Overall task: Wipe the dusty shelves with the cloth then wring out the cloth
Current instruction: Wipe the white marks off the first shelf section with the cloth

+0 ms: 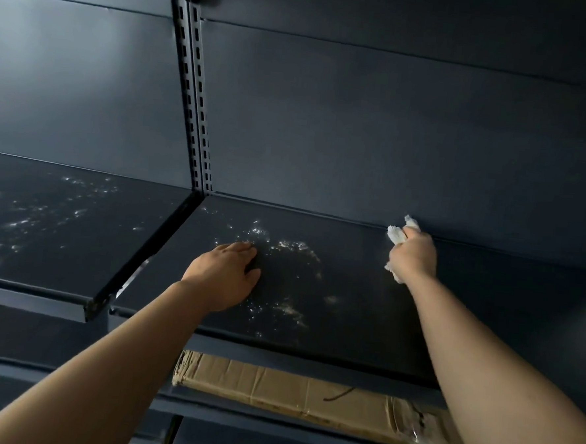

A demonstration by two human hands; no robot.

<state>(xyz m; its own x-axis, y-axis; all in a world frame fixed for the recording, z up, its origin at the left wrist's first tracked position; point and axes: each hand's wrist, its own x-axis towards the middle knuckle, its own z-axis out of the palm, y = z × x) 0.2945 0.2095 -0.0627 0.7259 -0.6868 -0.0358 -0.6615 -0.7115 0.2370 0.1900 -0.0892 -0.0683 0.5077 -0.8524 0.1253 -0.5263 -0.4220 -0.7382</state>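
Setting: shop or stockroom. Evidence: dark metal gondola shelving, a slotted upright (pixel 195 89) between flat back panels (pixel 376 124), bare dusty shelves (pixel 366 295), and a flattened cardboard box (pixel 308 394) stored on the lower shelf. Lighting dim.

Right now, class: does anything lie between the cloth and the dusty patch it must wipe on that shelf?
Only bare shelf separates the cloth, bunched in the right hand, from the dust. The left hand rests flat on the patch's left edge, covering some dust.
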